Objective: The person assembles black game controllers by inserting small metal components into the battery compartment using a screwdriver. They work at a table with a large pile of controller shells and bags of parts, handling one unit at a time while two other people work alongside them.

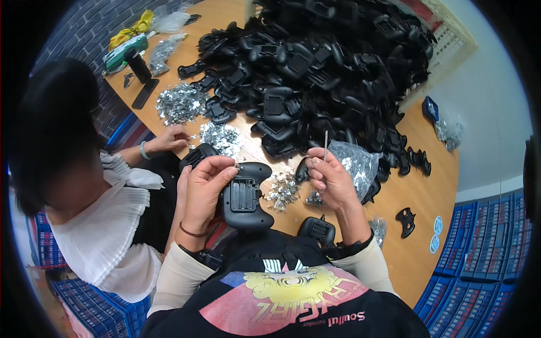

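Note:
A black game controller shell (245, 197) with an open battery compartment lies in front of me, its battery slots facing up. At its upper left edge, my left hand (205, 188) pinches a small metal piece (237, 167) between thumb and forefinger. My right hand (333, 177) is raised to the right of the shell, closed around a thin metal rod (326, 141) that points up; its tip type is too small to tell. Beneath and between my hands lies a small heap of shiny metal pieces (283, 190). A clear bag of metal pieces (360, 166) sits behind my right hand.
A large pile of black controller shells (315, 67) covers the far table, a cream plastic crate (451, 48) behind it. More metal pieces (180, 103) lie at far left. Another shell (316, 230) is near my right wrist. A co-worker's hand (169, 138) reaches in from the left.

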Action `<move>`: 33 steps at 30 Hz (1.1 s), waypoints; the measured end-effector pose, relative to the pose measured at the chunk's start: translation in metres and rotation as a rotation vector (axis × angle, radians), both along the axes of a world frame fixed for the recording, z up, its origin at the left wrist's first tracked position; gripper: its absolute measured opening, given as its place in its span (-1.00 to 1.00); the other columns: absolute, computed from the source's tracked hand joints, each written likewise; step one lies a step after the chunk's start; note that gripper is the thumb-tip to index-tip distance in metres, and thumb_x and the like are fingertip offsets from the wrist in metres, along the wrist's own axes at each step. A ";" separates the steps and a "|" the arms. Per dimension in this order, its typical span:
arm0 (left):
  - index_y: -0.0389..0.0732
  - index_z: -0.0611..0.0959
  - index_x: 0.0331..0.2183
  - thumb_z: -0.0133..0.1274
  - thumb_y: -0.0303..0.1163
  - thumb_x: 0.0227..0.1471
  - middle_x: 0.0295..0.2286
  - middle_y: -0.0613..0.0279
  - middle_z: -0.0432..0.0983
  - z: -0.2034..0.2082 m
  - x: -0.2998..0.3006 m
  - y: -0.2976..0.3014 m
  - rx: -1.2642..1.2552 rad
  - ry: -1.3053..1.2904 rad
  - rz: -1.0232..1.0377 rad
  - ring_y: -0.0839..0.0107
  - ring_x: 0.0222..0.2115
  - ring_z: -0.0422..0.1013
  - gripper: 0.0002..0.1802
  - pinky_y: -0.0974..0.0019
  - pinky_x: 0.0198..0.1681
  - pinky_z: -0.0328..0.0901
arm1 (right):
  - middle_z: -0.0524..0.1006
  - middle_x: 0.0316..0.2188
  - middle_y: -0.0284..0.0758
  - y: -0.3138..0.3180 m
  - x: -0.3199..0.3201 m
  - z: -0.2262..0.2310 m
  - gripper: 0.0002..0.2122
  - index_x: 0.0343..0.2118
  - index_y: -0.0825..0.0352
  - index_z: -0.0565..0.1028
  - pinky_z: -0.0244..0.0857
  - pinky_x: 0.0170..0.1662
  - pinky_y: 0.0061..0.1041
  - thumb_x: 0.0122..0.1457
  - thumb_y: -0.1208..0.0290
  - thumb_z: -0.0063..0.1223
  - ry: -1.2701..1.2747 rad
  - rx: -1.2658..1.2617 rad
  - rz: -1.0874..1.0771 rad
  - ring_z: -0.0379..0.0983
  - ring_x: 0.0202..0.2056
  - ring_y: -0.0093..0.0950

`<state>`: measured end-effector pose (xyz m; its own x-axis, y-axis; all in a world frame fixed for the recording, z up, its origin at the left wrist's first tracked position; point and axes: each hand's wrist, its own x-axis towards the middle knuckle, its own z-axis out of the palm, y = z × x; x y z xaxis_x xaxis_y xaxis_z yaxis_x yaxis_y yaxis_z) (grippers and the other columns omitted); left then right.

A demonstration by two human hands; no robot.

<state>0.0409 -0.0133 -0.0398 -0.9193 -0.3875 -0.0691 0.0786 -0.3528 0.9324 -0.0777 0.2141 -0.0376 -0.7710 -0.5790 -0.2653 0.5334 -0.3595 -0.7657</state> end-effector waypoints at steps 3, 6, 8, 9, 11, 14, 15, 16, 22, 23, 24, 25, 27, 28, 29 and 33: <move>-0.27 0.52 -0.33 0.08 -0.56 -0.09 -0.43 0.33 0.48 -0.008 -0.002 -0.001 -0.034 -0.038 -0.014 0.63 -0.42 0.38 -0.82 0.58 -0.32 0.28 | 0.34 -0.48 -0.41 0.026 0.006 -0.009 -0.89 -0.31 0.37 0.37 0.06 -0.63 -0.81 0.08 0.60 -0.15 -0.038 0.005 -0.070 0.17 -0.60 -0.75; -0.28 0.54 -0.33 0.09 -0.56 -0.09 -0.45 0.36 0.48 -0.014 -0.010 0.004 -0.081 -0.064 -0.034 0.67 -0.46 0.36 -0.82 0.62 -0.35 0.25 | 0.36 -0.48 -0.38 0.056 0.018 -0.024 -0.89 -0.32 0.38 0.37 0.09 -0.61 -0.78 0.06 0.60 -0.16 -0.075 0.037 -0.128 0.22 -0.58 -0.71; -0.29 0.55 -0.34 0.09 -0.55 -0.10 -0.47 0.37 0.48 -0.014 -0.013 0.007 -0.101 -0.083 -0.063 0.68 -0.47 0.35 -0.83 0.63 -0.36 0.24 | 0.38 -0.47 -0.35 0.072 0.030 -0.033 -0.89 -0.33 0.39 0.37 0.10 -0.60 -0.77 0.06 0.60 -0.16 -0.110 0.063 -0.157 0.25 -0.56 -0.70; -0.29 0.55 -0.34 0.10 -0.55 -0.10 -0.47 0.36 0.48 -0.016 -0.015 0.009 -0.107 -0.093 -0.077 0.69 -0.47 0.35 -0.83 0.63 -0.36 0.24 | 0.38 -0.46 -0.34 0.079 0.038 -0.037 -0.88 -0.33 0.39 0.37 0.11 -0.61 -0.77 0.05 0.60 -0.16 -0.128 0.075 -0.172 0.27 -0.55 -0.69; -0.30 0.51 -0.30 0.05 -0.58 -0.06 -0.41 0.31 0.47 -0.023 -0.018 0.007 -0.126 -0.112 -0.146 0.62 -0.41 0.38 -0.82 0.59 -0.30 0.28 | 0.40 -0.44 -0.29 0.095 0.052 -0.046 -0.87 -0.32 0.40 0.37 0.14 -0.59 -0.75 0.05 0.61 -0.17 -0.159 0.091 -0.199 0.32 -0.51 -0.66; -0.30 0.51 -0.30 0.05 -0.58 -0.06 -0.42 0.31 0.47 -0.031 -0.023 0.010 -0.075 -0.117 -0.185 0.63 -0.41 0.38 -0.82 0.59 -0.31 0.29 | 0.41 -0.43 -0.28 0.110 0.073 -0.045 -0.86 -0.31 0.41 0.37 0.16 -0.58 -0.73 0.04 0.61 -0.18 -0.197 0.115 -0.256 0.32 -0.53 -0.63; -0.29 0.51 -0.30 0.06 -0.59 -0.06 -0.42 0.32 0.46 -0.033 -0.025 0.013 -0.054 -0.097 -0.203 0.63 -0.41 0.38 -0.81 0.59 -0.31 0.28 | 0.41 -0.43 -0.27 0.117 0.080 -0.048 -0.87 -0.30 0.42 0.37 0.18 -0.56 -0.72 0.09 0.56 -0.18 -0.212 0.117 -0.264 0.32 -0.54 -0.62; -0.29 0.51 -0.30 0.06 -0.58 -0.07 -0.42 0.32 0.46 -0.034 -0.027 0.015 -0.058 -0.102 -0.218 0.63 -0.41 0.37 -0.81 0.59 -0.32 0.28 | 0.41 -0.43 -0.28 0.121 0.085 -0.051 -0.87 -0.30 0.42 0.37 0.16 -0.58 -0.73 0.11 0.53 -0.17 -0.210 0.146 -0.277 0.31 -0.55 -0.63; -0.27 0.53 -0.32 0.09 -0.57 -0.09 -0.45 0.36 0.46 -0.029 -0.037 0.033 -0.071 -0.129 -0.292 0.65 -0.43 0.37 -0.81 0.61 -0.33 0.27 | 0.41 -0.49 -0.38 0.143 0.109 -0.076 -0.86 -0.32 0.38 0.38 0.05 -0.67 -0.77 0.16 0.41 -0.11 -0.193 0.407 -0.310 0.21 -0.64 -0.71; -0.27 0.53 -0.32 0.09 -0.57 -0.10 -0.44 0.35 0.47 -0.028 -0.038 0.035 -0.066 -0.114 -0.294 0.64 -0.43 0.37 -0.81 0.60 -0.33 0.27 | 0.41 -0.50 -0.40 0.141 0.111 -0.078 -0.87 -0.33 0.37 0.39 0.03 -0.69 -0.78 0.15 0.42 -0.10 -0.192 0.463 -0.335 0.19 -0.66 -0.72; -0.27 0.53 -0.32 0.09 -0.57 -0.10 -0.44 0.35 0.47 -0.027 -0.039 0.037 -0.060 -0.098 -0.295 0.64 -0.43 0.37 -0.81 0.60 -0.32 0.27 | 0.41 -0.52 -0.41 0.140 0.112 -0.079 -0.88 -0.33 0.35 0.39 0.00 -0.70 -0.79 0.14 0.42 -0.08 -0.192 0.518 -0.358 0.17 -0.67 -0.74; -0.27 0.53 -0.32 0.09 -0.58 -0.10 -0.43 0.34 0.47 -0.025 -0.039 0.039 -0.072 -0.086 -0.300 0.63 -0.42 0.38 -0.81 0.60 -0.31 0.27 | 0.42 -0.56 -0.43 0.140 0.113 -0.076 -0.91 -0.35 0.35 0.40 0.05 -0.66 -0.78 0.12 0.47 -0.08 -0.195 0.608 -0.348 0.19 -0.66 -0.73; -0.28 0.53 -0.32 0.09 -0.58 -0.10 -0.41 0.33 0.48 -0.021 -0.039 0.041 -0.095 -0.062 -0.309 0.63 -0.40 0.38 -0.81 0.59 -0.30 0.27 | 0.43 -0.57 -0.43 0.146 0.120 -0.098 -0.91 -0.37 0.36 0.42 0.08 -0.62 -0.76 0.10 0.48 -0.07 -0.093 0.754 -0.358 0.23 -0.64 -0.73; -0.28 0.53 -0.32 0.09 -0.58 -0.10 -0.41 0.32 0.48 -0.017 -0.039 0.043 -0.105 -0.037 -0.312 0.62 -0.39 0.38 -0.81 0.59 -0.29 0.27 | 0.43 -0.57 -0.43 0.151 0.124 -0.112 -0.91 -0.39 0.36 0.42 0.10 -0.61 -0.75 0.08 0.48 -0.07 -0.039 0.826 -0.365 0.25 -0.63 -0.73; -0.28 0.53 -0.32 0.09 -0.59 -0.10 -0.40 0.31 0.48 -0.014 -0.037 0.044 -0.111 -0.015 -0.309 0.62 -0.38 0.38 -0.81 0.58 -0.29 0.28 | 0.45 -0.58 -0.41 0.156 0.127 -0.123 -0.91 -0.42 0.39 0.43 0.17 -0.55 -0.70 0.05 0.49 -0.06 0.016 0.891 -0.335 0.30 -0.60 -0.70; -0.28 0.52 -0.32 0.08 -0.58 -0.09 -0.39 0.29 0.49 -0.003 -0.033 0.047 -0.127 0.011 -0.319 0.60 -0.36 0.38 -0.81 0.56 -0.25 0.26 | 0.45 -0.58 -0.38 0.167 0.137 -0.151 -0.90 -0.41 0.40 0.43 0.20 -0.51 -0.67 0.04 0.49 -0.03 0.143 1.050 -0.312 0.33 -0.57 -0.67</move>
<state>0.0083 0.0342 -0.0424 -0.9959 -0.0856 -0.0282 -0.0066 -0.2425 0.9701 0.0590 0.3814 -0.1882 -0.9066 0.1071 -0.4082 0.4150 0.4021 -0.8161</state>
